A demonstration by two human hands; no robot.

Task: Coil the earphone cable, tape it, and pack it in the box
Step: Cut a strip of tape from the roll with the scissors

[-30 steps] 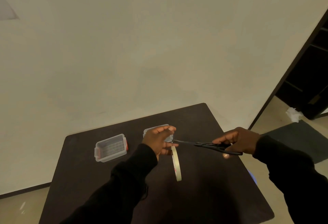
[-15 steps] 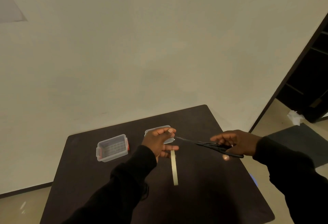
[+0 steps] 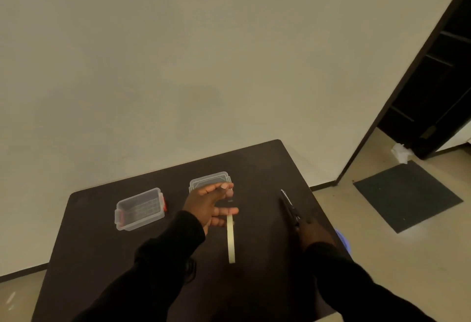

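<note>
My left hand (image 3: pixel 210 204) hovers over the middle of the dark table (image 3: pixel 102 258). Its lower fingers hold a pale tape roll (image 3: pixel 231 240) that hangs edge-on below them, and its thumb and forefinger pinch a small bit of tape (image 3: pixel 230 192). My right hand (image 3: pixel 314 235) grips the handles of black scissors (image 3: pixel 289 205) low over the table's right side, blades together and pointing away from me. The clear box (image 3: pixel 139 209) with red latches stands open at the left. I cannot make out the earphone cable.
The box's clear lid (image 3: pixel 209 179) lies flat behind my left hand. The table's right edge is close to my right hand. Beyond it the floor holds a dark mat (image 3: pixel 407 194), and a doorway (image 3: pixel 438 87) opens at the right.
My right hand has drawn the scissors away from the tape and lowered them to the right side of the table. My left hand has stayed in place with the roll.
</note>
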